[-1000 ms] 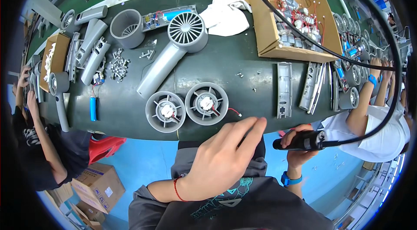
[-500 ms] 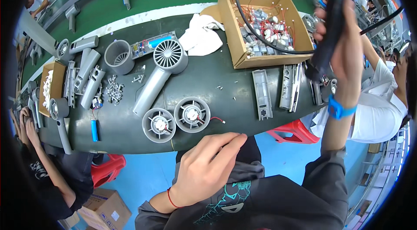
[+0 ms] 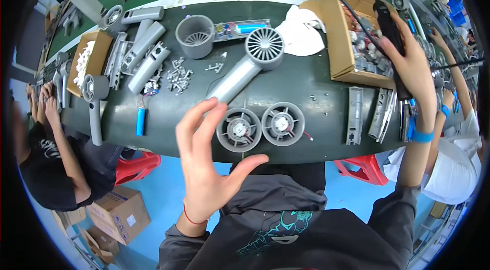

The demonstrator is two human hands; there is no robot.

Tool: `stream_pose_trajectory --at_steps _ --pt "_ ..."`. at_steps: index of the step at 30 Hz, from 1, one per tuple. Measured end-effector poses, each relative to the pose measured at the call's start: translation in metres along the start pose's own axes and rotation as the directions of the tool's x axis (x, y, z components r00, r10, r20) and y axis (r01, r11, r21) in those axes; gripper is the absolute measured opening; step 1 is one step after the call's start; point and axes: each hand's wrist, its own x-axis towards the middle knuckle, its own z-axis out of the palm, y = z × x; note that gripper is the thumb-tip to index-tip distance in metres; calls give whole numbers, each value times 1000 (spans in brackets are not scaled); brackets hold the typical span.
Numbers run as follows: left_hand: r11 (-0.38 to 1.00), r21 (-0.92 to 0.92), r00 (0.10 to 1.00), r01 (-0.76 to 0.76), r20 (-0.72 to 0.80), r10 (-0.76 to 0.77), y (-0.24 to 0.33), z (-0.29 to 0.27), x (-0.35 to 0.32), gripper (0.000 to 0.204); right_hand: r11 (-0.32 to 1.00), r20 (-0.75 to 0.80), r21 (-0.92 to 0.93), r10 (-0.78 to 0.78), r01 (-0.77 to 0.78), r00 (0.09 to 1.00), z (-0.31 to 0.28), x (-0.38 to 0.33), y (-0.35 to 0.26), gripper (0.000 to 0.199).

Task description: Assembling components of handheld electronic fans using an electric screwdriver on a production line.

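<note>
My right hand (image 3: pixel 414 66) is wrapped round a black corded electric screwdriver (image 3: pixel 386 21), held upright over the right side of the parts box. My left hand (image 3: pixel 204 152) is open, thumb and fingers spread with nothing between them. Its fingertips are close to the handle end of a grey handheld fan body (image 3: pixel 237 80) lying on the table. Just beyond its thumb stand two round grey fan housings side by side, a left housing (image 3: pixel 225 136) and a right housing (image 3: pixel 298 136), each with a motor in the middle. A red wire trails from the right one.
A cardboard box (image 3: pixel 341 40) of small wired motors stands at the right, beside a white cloth (image 3: pixel 302 35). Grey half-shells (image 3: pixel 354 117) lie in front of it. Leftward are small loose parts (image 3: pixel 179 77), a blue battery (image 3: pixel 141 121) and more shells. Co-workers sit on both sides.
The view has swung left, so the table sits farther right in it. My left hand has opened and reached forward to the fan parts. My right hand still grips the screwdriver, now nearer the box.
</note>
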Motion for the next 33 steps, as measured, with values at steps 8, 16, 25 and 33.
stream_pose_trajectory --at_steps 8,16,25,33 --pt "985 -122 989 123 98 -112 -20 18 -6 85 878 298 223 -476 424 828 16 -97 -103 72" --pt "928 -287 969 239 130 -210 -22 8 -11 82 862 251 392 -437 322 864 84 -103 -117 76" --pt "61 -895 855 442 400 -331 -10 -4 -17 100 560 -238 653 -487 510 840 98 -132 -138 35" --pt "187 -875 862 447 365 -351 9 10 -32 84 691 -227 514 -463 509 857 96 -138 -136 39"
